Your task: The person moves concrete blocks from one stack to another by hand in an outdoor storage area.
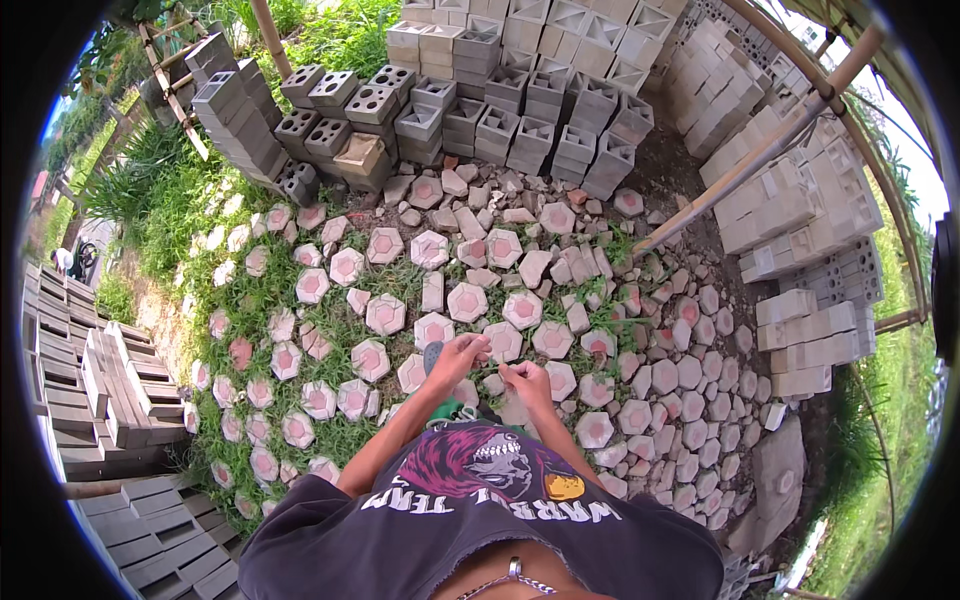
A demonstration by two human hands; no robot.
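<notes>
Fingers of both hands [495,368] pinch together, contents unclear, above hexagonal pavers [430,249] before stacked concrete blocks [520,110].

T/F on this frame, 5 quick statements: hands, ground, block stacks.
1. Both hands are held close together in front of the torso. True: the left hand and right hand are near each other; whether they pinch something small cannot be told.
2. The ground is smooth poured concrete. False: it is hexagonal pavers with pinkish centres, with grass between them.
3. Grey hollow concrete blocks are stacked at the far side. True.
4. The right hand grips a hollow block. False: it holds no block.
5. A bamboo pole leans across the stacks on the right. True.
</notes>
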